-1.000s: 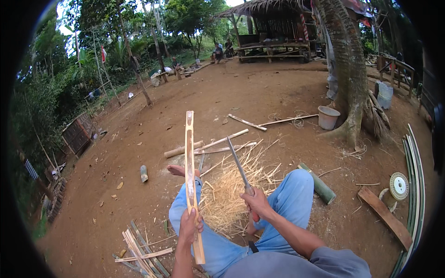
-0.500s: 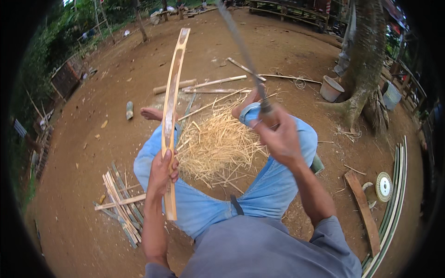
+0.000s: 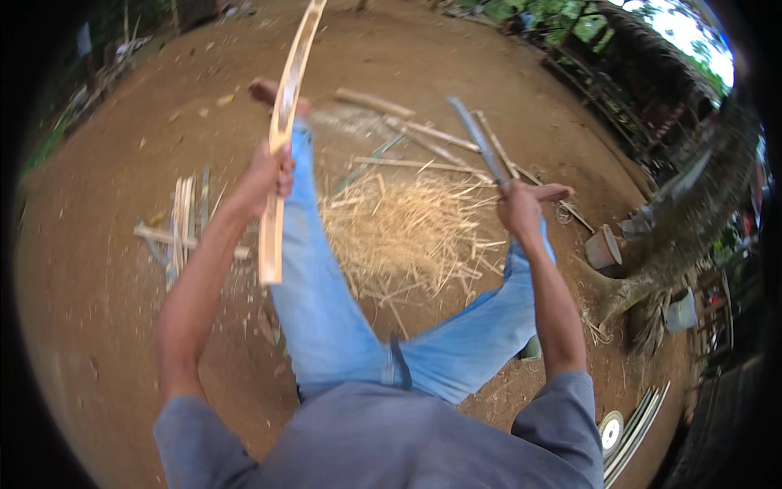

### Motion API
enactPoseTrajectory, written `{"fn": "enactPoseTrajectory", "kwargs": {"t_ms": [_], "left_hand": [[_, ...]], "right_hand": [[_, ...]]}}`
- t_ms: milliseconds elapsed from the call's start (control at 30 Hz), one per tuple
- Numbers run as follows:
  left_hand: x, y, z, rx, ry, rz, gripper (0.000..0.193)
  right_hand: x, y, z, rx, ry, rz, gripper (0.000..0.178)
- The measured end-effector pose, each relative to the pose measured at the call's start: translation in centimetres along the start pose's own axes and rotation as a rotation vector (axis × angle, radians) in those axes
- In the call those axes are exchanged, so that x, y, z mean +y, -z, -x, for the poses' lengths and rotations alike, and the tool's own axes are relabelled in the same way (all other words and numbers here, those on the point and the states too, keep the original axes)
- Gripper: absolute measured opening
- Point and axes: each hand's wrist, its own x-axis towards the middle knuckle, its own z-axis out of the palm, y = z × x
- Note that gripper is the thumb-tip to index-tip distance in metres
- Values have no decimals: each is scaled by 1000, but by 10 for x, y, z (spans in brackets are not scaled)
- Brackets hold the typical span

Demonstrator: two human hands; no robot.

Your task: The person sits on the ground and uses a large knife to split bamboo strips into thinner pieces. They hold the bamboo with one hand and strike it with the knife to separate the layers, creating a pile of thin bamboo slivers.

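My left hand [image 3: 271,171] is wrapped round a long split bamboo piece [image 3: 288,91], its hollow inner side and a pale node showing. It stands upright over my left leg, and its top runs out of the picture. My right hand [image 3: 520,207] is closed on the handle of a machete [image 3: 478,137] beside my right lower leg. The blade points away and slightly left, apart from the bamboo. Between my spread legs lies a heap of pale shavings [image 3: 399,232]. The handle itself is hidden in my fist.
Bamboo sticks [image 3: 428,138] lie beyond the shavings. Split strips [image 3: 183,220] are piled at the left. To the right are a bucket [image 3: 604,247], a tree trunk [image 3: 676,212], a white round disc [image 3: 611,430] and long bamboo lengths [image 3: 643,432]. Bare earth [image 3: 98,326] surrounds me.
My left hand has lifted the bamboo forward. My right hand has moved outward with the machete, whose blade was raised higher. My legs have stretched out, and the view has tilted.
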Motion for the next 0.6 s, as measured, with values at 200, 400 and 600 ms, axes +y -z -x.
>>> {"fn": "enactPoseTrajectory", "kwargs": {"t_ms": [200, 400, 600], "left_hand": [[-89, 201, -75, 278, -109, -245, 29], [-24, 27, -367, 545, 188, -535, 34], [125, -269, -578, 430, 346, -1165, 38]], "right_hand": [[70, -105, 31, 261, -210, -280, 20], [284, -42, -393, 158, -377, -434, 13], [495, -53, -595, -283, -439, -563, 10]]}}
